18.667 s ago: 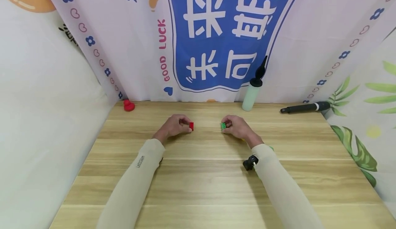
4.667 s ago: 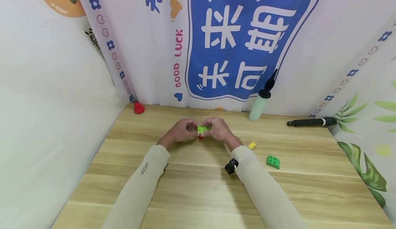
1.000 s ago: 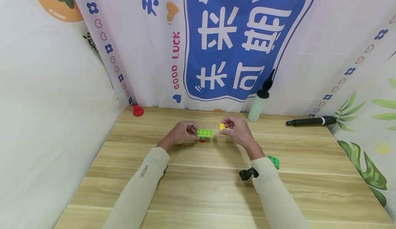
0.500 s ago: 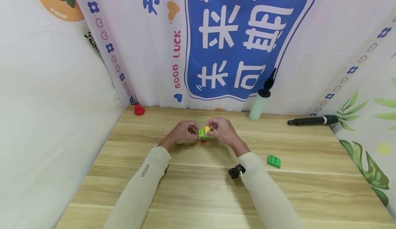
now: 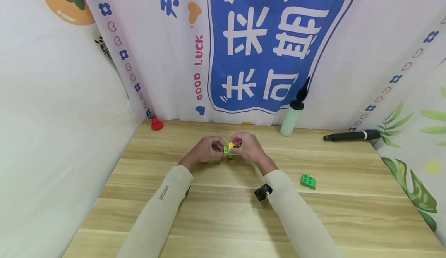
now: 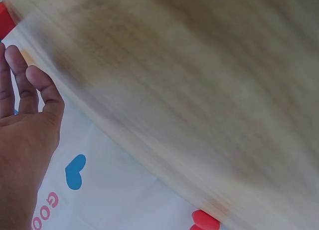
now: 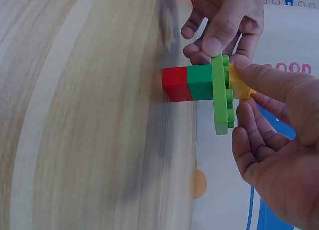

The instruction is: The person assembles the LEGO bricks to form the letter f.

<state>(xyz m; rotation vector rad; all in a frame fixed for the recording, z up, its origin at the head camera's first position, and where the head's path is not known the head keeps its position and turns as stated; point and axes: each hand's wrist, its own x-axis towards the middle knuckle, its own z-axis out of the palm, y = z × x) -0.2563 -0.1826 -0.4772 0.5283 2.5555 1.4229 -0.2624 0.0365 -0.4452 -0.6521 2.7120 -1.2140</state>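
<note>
Toy building bricks form a small stack between the two hands. In the right wrist view, a red brick (image 7: pixel 177 84) is the base, with a green brick (image 7: pixel 200 83) on it and a long light green plate (image 7: pixel 218 103) across the top. My left hand (image 5: pixel 206 148) pinches one end of that plate, thumb on its edge. My right hand (image 5: pixel 248 146) pinches a yellow brick (image 7: pixel 238 86) right at the plate's studs, near its middle. In the left wrist view, part of the left hand (image 6: pixel 27 135) shows at the left edge; its grip is out of frame.
A green brick (image 5: pixel 308 181) lies on the wooden table (image 5: pixel 223 211) at the right. Toward the back stand a red knobbed piece (image 5: pixel 156 124) and a pale green pump bottle (image 5: pixel 291 120). A black microphone-like stick (image 5: pixel 352 135) lies back right, before the printed cloth.
Earlier the red and green bricks were held apart, and later the yellow brick lay on the table. Over the last second my right hand has brought the yellow brick left onto the light green plate.
</note>
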